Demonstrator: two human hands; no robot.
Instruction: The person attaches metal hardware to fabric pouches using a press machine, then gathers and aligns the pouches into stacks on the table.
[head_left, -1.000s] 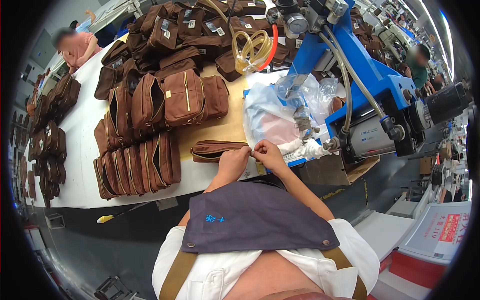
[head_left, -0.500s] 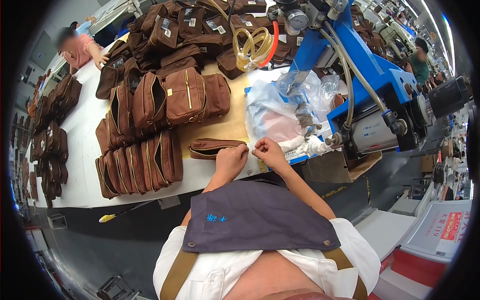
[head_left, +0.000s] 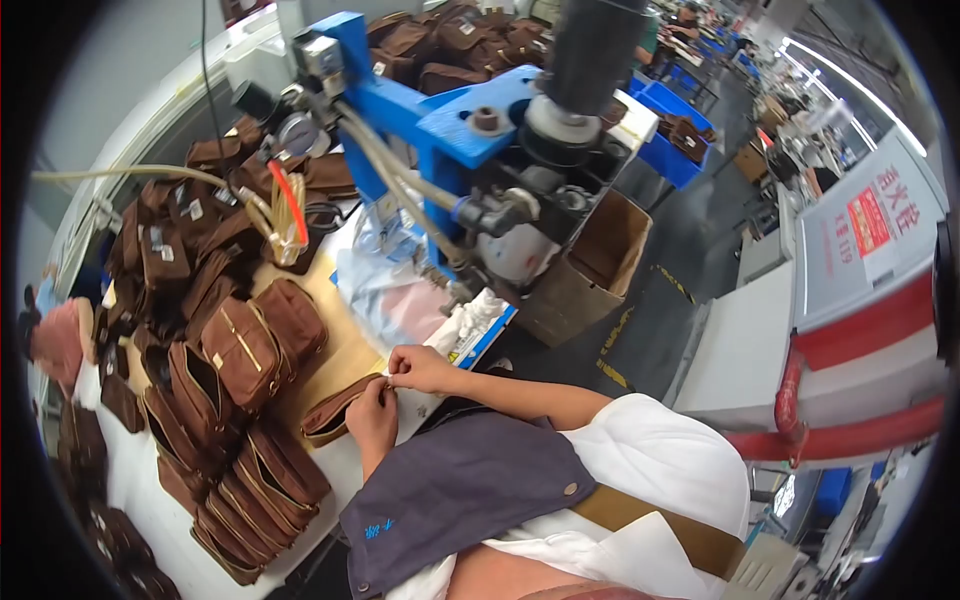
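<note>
A small brown zip bag [head_left: 325, 418] lies at the table's front edge, its top gaping along a gold-coloured zip. My left hand [head_left: 373, 415] is closed around the near end of this bag. Against those fingertips, my right hand [head_left: 420, 369] makes a pinch at the same end; whatever is between its fingers is too small to make out. Left of the hands, several brown bags [head_left: 262, 480] stand in a row with their zips partly open. Behind them sits another brown bag [head_left: 240, 352] with a gold zip on its front.
A blue press machine [head_left: 400, 110] with hoses rises beyond my hands. Plastic sheeting [head_left: 385, 290] lies under it, and a cardboard box [head_left: 595, 270] stands to its right. More brown bags [head_left: 165, 250] are piled at the back. Another person [head_left: 60, 340] is at the far left.
My view has swung to the right, so the table and bags appear further left and rotated. Both hands stay together at the end of the small bag.
</note>
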